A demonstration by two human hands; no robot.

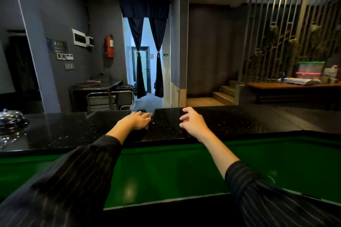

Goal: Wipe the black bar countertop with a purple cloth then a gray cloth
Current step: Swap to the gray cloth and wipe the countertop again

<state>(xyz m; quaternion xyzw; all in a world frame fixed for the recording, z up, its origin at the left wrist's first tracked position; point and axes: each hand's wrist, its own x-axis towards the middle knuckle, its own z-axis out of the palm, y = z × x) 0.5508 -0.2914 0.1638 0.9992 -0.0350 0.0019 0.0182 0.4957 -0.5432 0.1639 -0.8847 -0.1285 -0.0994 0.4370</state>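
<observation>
Countertop (221, 121) in glossy speckled black, left hand (137, 120) flat on gray cloth (151, 115)

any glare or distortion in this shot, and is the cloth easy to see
Head view: wide-angle bend curves the countertop edge; light glints on its polished black surface; the doorway is far brighter than the dim room; the cloth under the left hand is dark and mostly hidden.

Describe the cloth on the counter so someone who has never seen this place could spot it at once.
Find the black countertop that runs across the room. Near its far edge, below the curtained doorway, the left hand lies flat. The cloth is the grayish patch peeking out from under it; the right hand beside it holds nothing.
</observation>
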